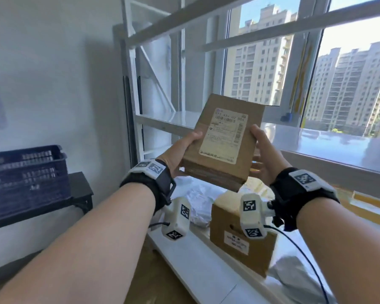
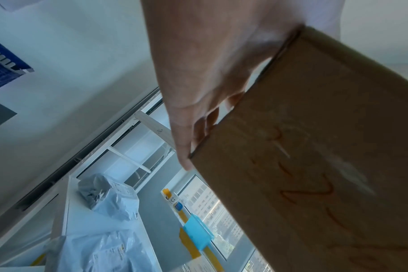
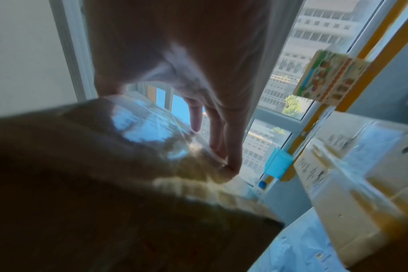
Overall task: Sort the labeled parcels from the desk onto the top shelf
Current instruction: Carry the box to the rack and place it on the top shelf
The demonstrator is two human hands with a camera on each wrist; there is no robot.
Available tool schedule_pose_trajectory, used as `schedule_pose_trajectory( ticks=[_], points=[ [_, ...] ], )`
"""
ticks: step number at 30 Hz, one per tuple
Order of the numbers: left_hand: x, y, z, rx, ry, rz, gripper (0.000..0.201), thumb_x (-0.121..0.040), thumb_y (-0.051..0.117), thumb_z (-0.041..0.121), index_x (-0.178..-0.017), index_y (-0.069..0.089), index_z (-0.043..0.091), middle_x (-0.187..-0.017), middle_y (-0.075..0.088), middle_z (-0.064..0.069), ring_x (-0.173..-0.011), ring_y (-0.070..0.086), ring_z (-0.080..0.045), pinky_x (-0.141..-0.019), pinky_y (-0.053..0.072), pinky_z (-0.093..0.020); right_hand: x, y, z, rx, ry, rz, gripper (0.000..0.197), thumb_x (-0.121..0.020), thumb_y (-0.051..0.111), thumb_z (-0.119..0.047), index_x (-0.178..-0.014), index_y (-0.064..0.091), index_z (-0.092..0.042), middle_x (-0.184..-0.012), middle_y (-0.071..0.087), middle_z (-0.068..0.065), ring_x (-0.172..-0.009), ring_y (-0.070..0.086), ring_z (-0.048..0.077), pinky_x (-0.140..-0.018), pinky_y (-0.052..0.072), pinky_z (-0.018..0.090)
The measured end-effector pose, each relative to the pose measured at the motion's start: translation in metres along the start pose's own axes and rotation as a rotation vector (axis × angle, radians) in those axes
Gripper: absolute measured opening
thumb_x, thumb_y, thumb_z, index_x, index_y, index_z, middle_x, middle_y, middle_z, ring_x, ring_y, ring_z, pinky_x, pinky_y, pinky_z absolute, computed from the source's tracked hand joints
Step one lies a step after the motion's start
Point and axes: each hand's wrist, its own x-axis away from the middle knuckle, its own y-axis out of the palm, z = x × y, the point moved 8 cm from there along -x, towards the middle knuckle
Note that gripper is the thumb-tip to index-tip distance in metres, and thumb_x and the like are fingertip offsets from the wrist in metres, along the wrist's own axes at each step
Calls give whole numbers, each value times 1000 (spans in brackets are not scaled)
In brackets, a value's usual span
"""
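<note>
I hold a flat brown cardboard parcel (image 1: pixel 223 140) with a white shipping label in the air, tilted, label facing me. My left hand (image 1: pixel 182 150) grips its left edge, thumb on top and fingers beneath. My right hand (image 1: pixel 263 154) grips the right edge the same way. The parcel's plain underside (image 2: pixel 314 156) fills the left wrist view beside the left hand (image 2: pixel 210 77). In the right wrist view the right hand (image 3: pixel 198 73) pinches the parcel (image 3: pixel 105 174). A white shelf board (image 1: pixel 176 119) of the metal rack stands just behind the parcel.
Below my hands lie another labelled cardboard box (image 1: pixel 239 235) and white plastic mailer bags (image 1: pixel 200 202) on a white surface (image 1: pixel 195 270). A dark blue crate (image 1: pixel 24 176) sits on a black stand at left. A window and its sill (image 1: pixel 338 145) run along the right.
</note>
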Motion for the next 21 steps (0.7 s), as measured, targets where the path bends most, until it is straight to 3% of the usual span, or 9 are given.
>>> schedule_pose_trajectory(
  ticks=[1,4,7,8,12,14,17,21],
  points=[
    [-10,-9,-1,-6,-8,18,36,-93,51,51,-74,66,24,-60,70,4,-60,66,-11,-69,51,-27,-14,9,1,-4,1,-4,44,-85,52,-65,-95,65,-24,-93,71,8,-84,68,24,-72,55,37],
    [-43,-37,-1,8,1,60,28,-89,57,51,-82,68,26,-74,71,2,-80,64,-18,-84,52,-36,-53,35,2,-9,-24,5,51,-86,46,-68,-102,67,-24,-88,72,5,-81,68,22,-69,53,36],
    [-82,-73,-2,43,27,81,30,-91,57,47,-77,69,23,-65,72,5,-63,68,-12,-67,52,-26,-90,67,4,-7,-37,-29,48,-88,47,-66,-103,67,-24,-86,71,4,-81,68,21,-70,53,36],
    [-94,-84,-3,48,28,76,31,-91,56,47,-77,69,23,-65,72,5,-59,69,-11,-66,53,-26,-101,79,5,-7,-37,-45,46,-88,48,-64,-102,66,-25,-87,71,4,-82,68,20,-71,53,37],
    [-145,-139,-2,59,56,79,30,-87,59,52,-87,71,25,-85,74,-1,-86,68,-21,-94,53,-42,-146,127,9,11,-89,-80,34,-92,48,-58,-98,63,-28,-97,70,7,-91,67,24,-87,54,44],
    [-172,-164,8,50,81,52,30,-88,59,53,-87,70,26,-85,74,0,-89,67,-20,-95,52,-42,-169,152,6,5,-124,-72,31,-93,47,-57,-98,63,-31,-101,70,8,-90,69,25,-83,56,42],
    [-210,-199,27,28,102,7,33,-89,56,56,-87,71,27,-86,75,1,-84,68,-19,-89,51,-38,-201,187,2,32,-140,-56,49,-87,46,-67,-117,62,-33,-111,69,9,-91,71,26,-74,56,39],
    [-266,-238,47,36,127,-2,37,-87,56,60,-92,73,28,-89,76,1,-86,69,-22,-90,55,-40,-241,223,-4,57,-159,-46,70,-80,50,-74,-136,53,-32,-126,63,8,-109,67,27,-83,57,42]
  ],
)
